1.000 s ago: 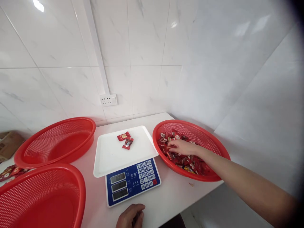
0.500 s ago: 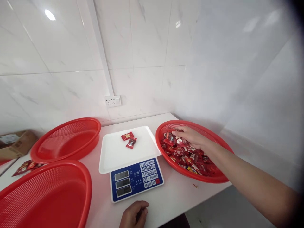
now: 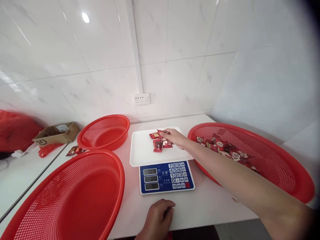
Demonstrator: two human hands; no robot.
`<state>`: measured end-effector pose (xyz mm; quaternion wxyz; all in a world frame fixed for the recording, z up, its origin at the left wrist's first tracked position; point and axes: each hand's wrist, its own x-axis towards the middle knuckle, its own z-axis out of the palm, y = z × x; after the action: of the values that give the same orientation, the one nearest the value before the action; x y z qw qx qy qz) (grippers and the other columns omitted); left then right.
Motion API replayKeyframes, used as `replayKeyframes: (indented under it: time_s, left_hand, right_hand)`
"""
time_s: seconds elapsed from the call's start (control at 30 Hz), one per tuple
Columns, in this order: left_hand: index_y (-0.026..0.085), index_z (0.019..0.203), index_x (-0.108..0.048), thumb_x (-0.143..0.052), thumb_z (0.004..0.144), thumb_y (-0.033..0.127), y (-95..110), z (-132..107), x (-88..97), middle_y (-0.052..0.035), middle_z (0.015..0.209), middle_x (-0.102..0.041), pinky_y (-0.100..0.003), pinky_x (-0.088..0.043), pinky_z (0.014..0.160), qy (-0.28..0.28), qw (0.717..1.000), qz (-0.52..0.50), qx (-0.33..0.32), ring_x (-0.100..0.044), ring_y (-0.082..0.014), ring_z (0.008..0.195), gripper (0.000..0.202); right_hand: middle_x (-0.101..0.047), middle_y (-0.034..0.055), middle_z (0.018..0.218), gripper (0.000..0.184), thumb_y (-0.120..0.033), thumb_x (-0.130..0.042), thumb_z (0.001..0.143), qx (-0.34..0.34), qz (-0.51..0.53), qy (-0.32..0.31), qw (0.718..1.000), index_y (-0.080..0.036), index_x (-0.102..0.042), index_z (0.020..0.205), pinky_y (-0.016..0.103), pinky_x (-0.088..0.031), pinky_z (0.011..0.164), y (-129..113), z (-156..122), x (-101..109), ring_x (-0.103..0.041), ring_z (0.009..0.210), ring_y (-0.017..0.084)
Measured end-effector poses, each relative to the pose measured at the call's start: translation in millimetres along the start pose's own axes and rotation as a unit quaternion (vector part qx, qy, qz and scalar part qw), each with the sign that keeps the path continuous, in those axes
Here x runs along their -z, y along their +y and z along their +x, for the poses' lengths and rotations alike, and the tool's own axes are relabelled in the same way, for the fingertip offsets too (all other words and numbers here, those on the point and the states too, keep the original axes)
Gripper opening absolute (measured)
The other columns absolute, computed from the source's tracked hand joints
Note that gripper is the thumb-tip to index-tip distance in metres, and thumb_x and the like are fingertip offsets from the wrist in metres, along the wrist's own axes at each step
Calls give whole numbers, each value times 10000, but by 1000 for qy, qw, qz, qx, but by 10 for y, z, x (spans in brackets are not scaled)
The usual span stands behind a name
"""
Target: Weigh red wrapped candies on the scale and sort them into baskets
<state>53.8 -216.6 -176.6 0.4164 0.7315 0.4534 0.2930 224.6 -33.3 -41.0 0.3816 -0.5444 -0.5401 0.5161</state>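
My right hand [image 3: 173,137] is over the white tray [image 3: 140,156] of the digital scale [image 3: 166,178], its fingers closed on red wrapped candies [image 3: 167,143]. Some are partly hidden by the fingers. Touching or close beside them on the tray lie a red packet [image 3: 154,135] and a darker red packet [image 3: 157,145]. My left hand [image 3: 158,216] rests on the table in front of the scale, fingers curled in, with nothing visible in them. Under my right forearm, a red basket [image 3: 297,176] holds many red wrapped candies [image 3: 235,155].
Two red mesh baskets, a near one [image 3: 87,196] and a farther one [image 3: 105,133], stand left of the scale. Beyond them are red packets [image 3: 75,151], a cardboard box [image 3: 58,133] and a red bag [image 3: 17,130]. A wall socket [image 3: 142,99] is behind the scale.
My right hand has moved left from the candy basket to the scale tray, bringing candies along. The view has turned left. My left hand stays curled in front of the scale.
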Motion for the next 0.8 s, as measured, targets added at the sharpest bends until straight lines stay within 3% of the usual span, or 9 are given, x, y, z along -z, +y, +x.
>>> replayKeyframes:
  time_s: [0.17,0.3,0.4,0.67,0.8]
  left_hand:
    - [195,1001,-678,-487,844,188,67,-21,46,-45,926,-689,-245,-487,734,-11,1000,-1,3,-629,-161,810,247]
    - [188,1015,-678,-490,841,186,71,-28,60,-48,942,-687,-247,-486,732,-21,1000,0,3,-625,-157,799,256]
    - [182,1018,-677,-485,842,187,69,-30,62,-51,939,-688,-251,-488,738,-23,1000,5,2,-622,-157,796,260]
    - [183,1020,-675,-476,848,195,82,-27,62,-53,933,-688,-258,-497,727,-18,1000,6,3,-622,-158,783,264]
    - [190,1019,-676,-475,849,200,92,-29,62,-55,939,-690,-264,-499,741,-18,1000,6,3,-625,-163,802,263]
  right_hand:
    - [-620,-1,703,225,-310,-626,814,-15,-37,21,999,-161,-602,982,175,-369,416,10,-78,123,-457,454,55]
    - [-684,61,894,272,-314,-676,764,6,-87,13,996,-177,-649,998,205,-474,529,-98,-213,197,-600,651,120]
    - [-684,66,993,296,-321,-675,760,26,-112,7,993,-189,-662,1025,219,-510,627,-146,-239,192,-631,783,147]
    - [-683,92,992,561,-404,-774,631,41,-242,-20,969,-208,-644,1140,330,-510,714,-29,-141,184,-635,853,238]
    - [-672,100,1008,572,-421,-759,642,66,-265,-3,962,-199,-636,1155,353,-493,764,-30,-139,211,-635,871,249]
